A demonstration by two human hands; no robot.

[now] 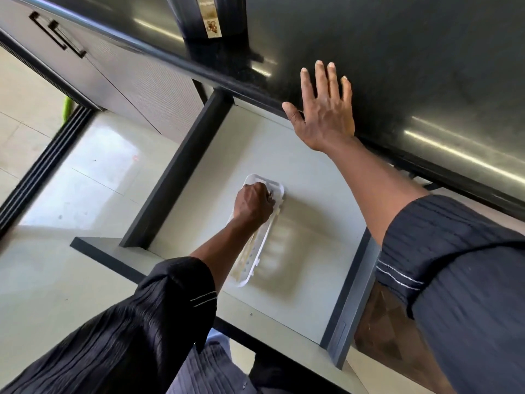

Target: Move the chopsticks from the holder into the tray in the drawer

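Observation:
A white plastic tray (277, 191) lies in the open drawer (306, 177), long side running toward me. Pale chopsticks (247, 255) lie inside the tray, blurred. My left hand (254, 207) is down in the tray with its fingers curled around the far ends of the chopsticks. My right hand (324, 109) rests flat, fingers spread, on the edge of the dark countertop (397, 66) above the drawer. A dark holder (210, 18) with a patterned strip stands at the back of the counter; its inside is out of sight.
The drawer has dark side walls (176, 172) and a pale floor. Grey cabinet doors with black handles (56, 35) are at the upper left. Pale tiled floor (71, 180) lies to the left of the drawer.

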